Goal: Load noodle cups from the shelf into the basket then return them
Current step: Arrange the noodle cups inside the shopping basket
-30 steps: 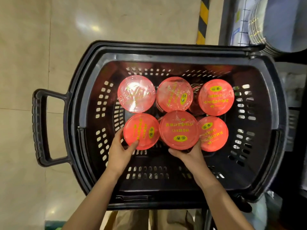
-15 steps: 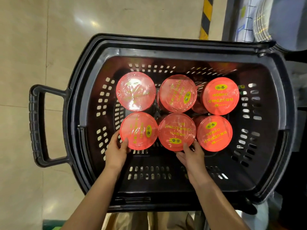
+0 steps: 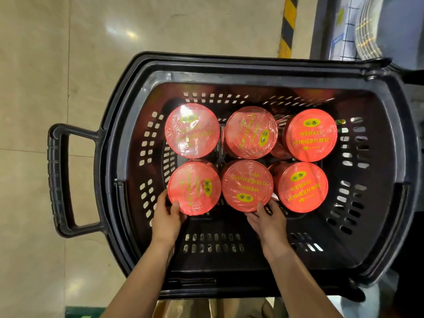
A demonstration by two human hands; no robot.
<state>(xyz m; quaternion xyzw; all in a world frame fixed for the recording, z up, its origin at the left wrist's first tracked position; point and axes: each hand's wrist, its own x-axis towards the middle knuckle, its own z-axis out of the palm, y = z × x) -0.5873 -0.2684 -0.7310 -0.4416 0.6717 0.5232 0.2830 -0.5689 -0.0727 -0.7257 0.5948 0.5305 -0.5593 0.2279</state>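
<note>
Six red-lidded noodle cups [image 3: 250, 157] stand upright in the black basket [image 3: 390, 143], two rows of three. Left hand [image 3: 166, 220] curls round the 7 o'clock cup [image 3: 194, 188]. Right hand [image 3: 266, 222] grips the 6 o'clock cup [image 3: 247, 185], thumb on lid edge.

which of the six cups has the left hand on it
The near-row noodle cup at the basket's handle end. The left hand curls round its near rim; the right hand is at the middle near-row cup instead.
</note>
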